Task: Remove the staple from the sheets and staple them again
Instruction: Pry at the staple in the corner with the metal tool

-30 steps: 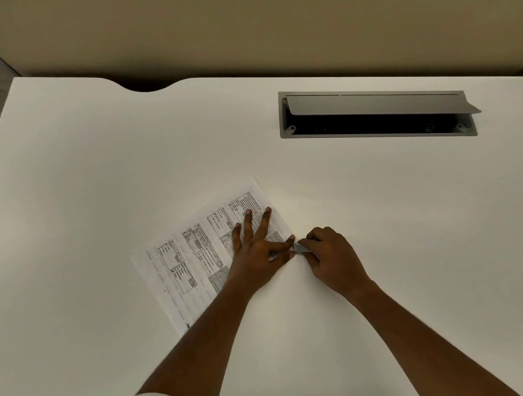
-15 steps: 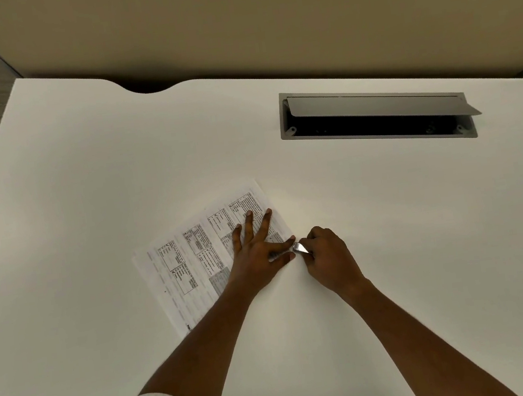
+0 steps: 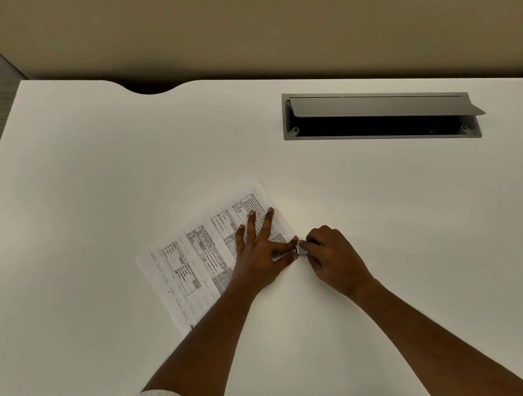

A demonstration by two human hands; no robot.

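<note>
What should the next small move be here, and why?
Probably lever the small metal tool upward: the right hand pinches it at the corner of the sheets, and the left hand presses them flat on the desk. The staple itself is too small to see.

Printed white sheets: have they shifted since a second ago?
No. The printed white sheets keep their place relative to the grey rectangular metal cable hatch.

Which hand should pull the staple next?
Right. The right hand pinches a small silver metal tool at the edge of the printed white paper sheets; the left hand lies flat, pinning them.
</note>
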